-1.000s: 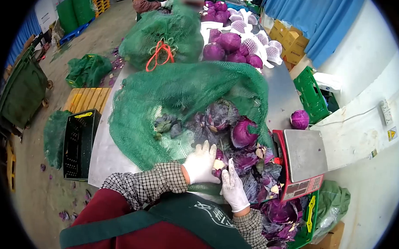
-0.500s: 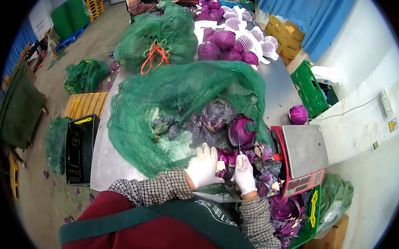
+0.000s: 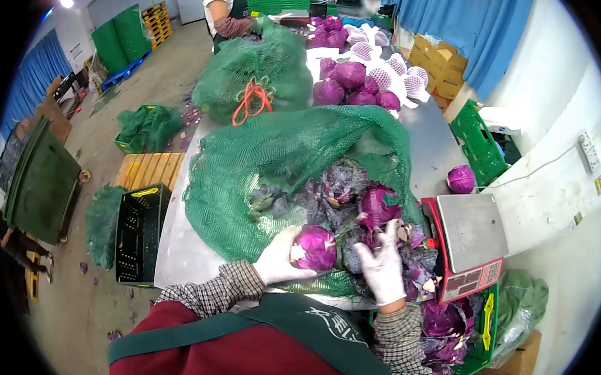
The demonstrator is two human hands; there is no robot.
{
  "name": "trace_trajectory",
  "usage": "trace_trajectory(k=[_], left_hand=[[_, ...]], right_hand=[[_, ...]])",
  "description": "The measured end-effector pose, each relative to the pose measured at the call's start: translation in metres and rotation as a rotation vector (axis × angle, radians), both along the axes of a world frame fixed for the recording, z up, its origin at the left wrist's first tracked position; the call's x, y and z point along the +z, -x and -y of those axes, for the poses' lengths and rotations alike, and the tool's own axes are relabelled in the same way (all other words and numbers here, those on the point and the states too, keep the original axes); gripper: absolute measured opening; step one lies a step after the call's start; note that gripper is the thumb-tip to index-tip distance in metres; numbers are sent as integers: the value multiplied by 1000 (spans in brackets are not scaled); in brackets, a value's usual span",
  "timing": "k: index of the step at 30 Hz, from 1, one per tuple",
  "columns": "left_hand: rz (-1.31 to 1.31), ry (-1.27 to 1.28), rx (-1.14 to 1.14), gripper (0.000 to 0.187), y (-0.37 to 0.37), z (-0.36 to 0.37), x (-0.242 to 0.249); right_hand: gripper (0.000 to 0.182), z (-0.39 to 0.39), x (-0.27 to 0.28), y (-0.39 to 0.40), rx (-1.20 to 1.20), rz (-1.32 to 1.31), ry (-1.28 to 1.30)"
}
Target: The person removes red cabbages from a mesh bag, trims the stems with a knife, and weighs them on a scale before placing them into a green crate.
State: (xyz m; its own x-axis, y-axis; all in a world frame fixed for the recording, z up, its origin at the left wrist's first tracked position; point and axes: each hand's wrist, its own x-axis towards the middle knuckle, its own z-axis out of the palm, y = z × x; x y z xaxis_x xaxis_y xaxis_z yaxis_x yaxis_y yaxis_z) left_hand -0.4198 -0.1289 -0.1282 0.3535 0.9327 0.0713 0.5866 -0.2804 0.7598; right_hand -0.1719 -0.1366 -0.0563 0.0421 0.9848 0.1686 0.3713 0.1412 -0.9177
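Note:
My left hand [image 3: 276, 259], in a white glove, is closed around the side of a trimmed purple cabbage [image 3: 315, 249] at the table's near edge. To its right, my gloved right hand [image 3: 383, 270] is over loose cabbage leaves [image 3: 415, 259], thumb and fingers apart. I cannot make out a knife in it. Beyond both hands lies a green mesh bag [image 3: 248, 162], its mouth towards me. Inside that opening sit a dark-leaved cabbage [image 3: 345, 181] and a brighter purple cabbage [image 3: 378, 205].
A red scale [image 3: 471, 232] stands at right, above a green crate [image 3: 478, 346] of trimmings. Another full mesh bag [image 3: 252, 71] and cabbages [image 3: 349, 76] with white foam nets [image 3: 379, 73] lie farther back. A co-worker [image 3: 226, 10] stands there. A black crate [image 3: 137, 234] is at left.
The knife that showed upright in my right hand is no longer visible, and that hand has opened. My left hand now holds the trimmed cabbage up in view. The whole view has shifted slightly.

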Motion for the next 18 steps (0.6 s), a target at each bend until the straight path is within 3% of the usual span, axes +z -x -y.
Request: trace_trajectory(k=[1,4,6,7,8,10,12,14,16,18], left_hand=[[-125,-50,-6,113,-6,1,0],[-230,-95,3,114,-16,10,10],[-205,-128,4,112,-13,8,4],[-110,-36,-36,108,-14,3,25],[-48,59,10,104,-17,2,36],[62,384,-112,102,-26,-24,51],[54,237,-35,102,-34,-27,1],[-69,155,99,96,-38,-11,5],[-77,174,154,102,-37,-3,10],[-28,256,173,101,-34,-2,7]], right_hand=[[81,1,-8,11,25,106,68],[56,4,-48,28,149,-11,311],[45,6,-57,23,126,-359,471],[41,4,-54,17,117,-224,525],[33,5,-53,16,130,-170,484],[31,-2,-96,2,282,520,-304],[31,1,-82,14,123,273,-68],[30,-6,-84,10,122,229,107],[25,-15,-88,11,164,414,-166],[22,-16,-62,21,83,204,203]])
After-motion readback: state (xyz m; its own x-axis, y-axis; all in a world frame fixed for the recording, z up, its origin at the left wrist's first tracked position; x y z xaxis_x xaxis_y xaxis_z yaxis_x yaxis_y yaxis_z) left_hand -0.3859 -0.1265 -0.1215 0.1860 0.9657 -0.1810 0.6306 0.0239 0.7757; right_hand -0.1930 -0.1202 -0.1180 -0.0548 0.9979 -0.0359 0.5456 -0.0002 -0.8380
